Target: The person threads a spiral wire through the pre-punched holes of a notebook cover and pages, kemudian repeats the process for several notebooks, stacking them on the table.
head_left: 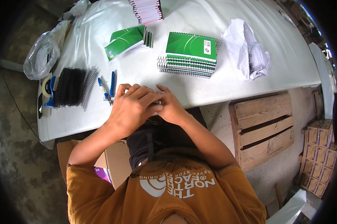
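Left hand: the left hand (pixel 133 106) lies at the near edge of the table (pixel 250 63), fingers curled over and partly covering the right one; its grip looks closed down on something small, but what it has hold of is hidden under the fingers.
Right hand: the right hand (pixel 172 106) meets the left from the other side, fingertips pinched together at a small metallic bit (pixel 159 101) between the 2 hands; I cannot tell what the bit is or whether the pinch is fully closed on it.
Thing in hand: it sits right at the table's front edge, above the lap, probably so both forearms can brace close to the body for fine work.
Pliers: a blue-handled tool (pixel 109 87) lies just beside the left hand, within easy reach.
Wire combs: a black bundle of binding coils (pixel 73 87) rests left of the tool, near a tape dispenser (pixel 48 89), so supplies stay on 1 side.
Bound notebooks: a stack of green spiral notebooks (pixel 191 54) stands well apart beyond the hands, spines toward the person.
Loose covers: a fanned green pile (pixel 127 40) lies farther left, and a pink-edged stack (pixel 146 10) sits at the far edge.
Bags: a crumpled white bag (pixel 247 48) lies on the right, a clear plastic bag (pixel 41 56) hangs off the left corner.
Below: an open cardboard box (pixel 114 164) stands under the left elbow.
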Action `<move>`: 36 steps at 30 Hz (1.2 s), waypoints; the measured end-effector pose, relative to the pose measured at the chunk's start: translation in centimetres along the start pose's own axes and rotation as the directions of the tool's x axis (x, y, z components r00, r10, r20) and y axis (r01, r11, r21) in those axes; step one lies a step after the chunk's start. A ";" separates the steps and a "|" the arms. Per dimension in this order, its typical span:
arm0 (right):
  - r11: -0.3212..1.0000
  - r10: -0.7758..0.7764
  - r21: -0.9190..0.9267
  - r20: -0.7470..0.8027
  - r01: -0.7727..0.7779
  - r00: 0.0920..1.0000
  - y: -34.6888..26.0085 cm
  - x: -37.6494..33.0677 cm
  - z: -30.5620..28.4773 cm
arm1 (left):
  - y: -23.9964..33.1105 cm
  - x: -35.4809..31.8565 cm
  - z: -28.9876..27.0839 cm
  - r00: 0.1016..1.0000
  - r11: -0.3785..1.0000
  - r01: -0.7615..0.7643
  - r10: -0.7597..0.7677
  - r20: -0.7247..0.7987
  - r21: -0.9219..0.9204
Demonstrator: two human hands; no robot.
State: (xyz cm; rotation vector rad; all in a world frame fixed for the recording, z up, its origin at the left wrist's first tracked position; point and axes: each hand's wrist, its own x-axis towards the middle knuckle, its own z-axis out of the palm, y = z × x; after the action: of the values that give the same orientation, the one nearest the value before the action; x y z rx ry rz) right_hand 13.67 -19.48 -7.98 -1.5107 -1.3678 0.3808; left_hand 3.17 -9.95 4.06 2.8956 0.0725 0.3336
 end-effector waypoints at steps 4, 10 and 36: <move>0.998 -0.050 0.032 -0.001 0.050 0.999 0.3 -0.1 0.1 | 0.0 -0.3 -0.3 0.999 0.999 -0.035 0.035 0.022 0.010; 0.985 0.063 0.156 0.083 -0.075 0.995 -0.5 -0.9 -1.3 | 0.8 0.9 -1.4 0.999 0.997 -0.001 0.005 0.049 -0.076; 0.996 0.040 -0.073 -0.034 -0.042 0.999 -2.2 -1.0 -4.0 | -0.1 2.1 -0.7 0.991 0.918 0.077 -0.028 0.130 -0.389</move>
State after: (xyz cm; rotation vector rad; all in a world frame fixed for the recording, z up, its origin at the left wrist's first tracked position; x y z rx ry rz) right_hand 15.26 -22.56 -4.83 -1.6008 -1.3395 0.3336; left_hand 5.08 -9.51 5.11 2.5007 0.0554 0.1398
